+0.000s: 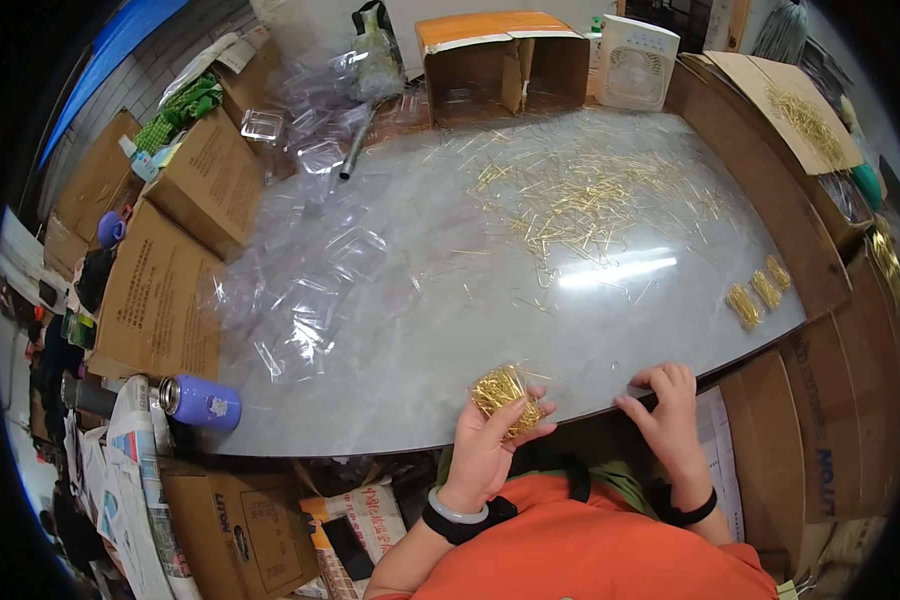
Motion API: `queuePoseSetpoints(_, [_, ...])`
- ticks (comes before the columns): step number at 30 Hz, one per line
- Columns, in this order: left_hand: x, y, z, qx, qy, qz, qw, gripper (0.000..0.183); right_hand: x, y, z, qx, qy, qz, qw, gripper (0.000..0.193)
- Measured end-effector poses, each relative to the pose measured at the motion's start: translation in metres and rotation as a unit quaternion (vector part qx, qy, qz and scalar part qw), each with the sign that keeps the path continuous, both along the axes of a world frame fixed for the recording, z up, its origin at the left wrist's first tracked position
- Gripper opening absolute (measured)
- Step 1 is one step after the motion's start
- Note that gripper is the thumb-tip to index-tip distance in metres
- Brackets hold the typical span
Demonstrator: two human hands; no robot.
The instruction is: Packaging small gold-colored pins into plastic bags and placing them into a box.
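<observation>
My left hand [488, 437] is closed round a bundle of thin gold wire hooks [498, 390] at the table's front edge. The hooks lie packed together in one direction, and something clear, like plastic, shows at the bundle's far side. My right hand [665, 405] rests at the front edge to the right, thumb and fingers apart with nothing seen between them. Just beyond its fingertips lies a small, faint loop [615, 368]. A loose pile of gold hooks [580, 205] spreads over the far right part of the grey table [420, 350].
Several tied gold bundles [767, 290] lie at the right edge. Clear plastic boxes [315, 250] cover the left side, near a dark tube [356, 148]. A purple bottle [202, 402] lies at the front left. Cardboard boxes [160, 290] line the left, and a white fan [638, 65] stands behind.
</observation>
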State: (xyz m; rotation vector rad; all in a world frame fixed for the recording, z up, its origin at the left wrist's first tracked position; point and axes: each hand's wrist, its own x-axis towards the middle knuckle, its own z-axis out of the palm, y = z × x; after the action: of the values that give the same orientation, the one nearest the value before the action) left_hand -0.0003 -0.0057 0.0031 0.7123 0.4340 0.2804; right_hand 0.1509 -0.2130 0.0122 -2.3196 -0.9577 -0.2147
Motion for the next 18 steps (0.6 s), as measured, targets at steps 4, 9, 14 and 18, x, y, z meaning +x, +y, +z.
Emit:
queuePoseSetpoints(4, [0.005, -0.006, 0.004, 0.003, 0.004, -0.033, 0.999, 0.040, 0.007, 0.018, -0.011, 0.013, -0.011, -0.007, 1.000, 0.018])
queuePoseSetpoints(9, [0.002, -0.008, 0.006, 0.007, 0.014, -0.040, 0.999, 0.042, 0.006, 0.035, -0.013, 0.040, -0.029, -0.017, 0.999, 0.014])
queuePoseSetpoints(14, [0.001, -0.006, 0.006, 0.008, 0.020, -0.042, 0.999, 0.043, 0.003, 0.028, -0.008, -0.007, -0.021, 0.035, 0.999, 0.015])
queuePoseSetpoints(18, [0.002, -0.007, 0.006, 0.001, 0.016, -0.057, 0.998, 0.044, 0.004, 0.023, -0.009, -0.036, -0.028, 0.081, 0.996, 0.016])
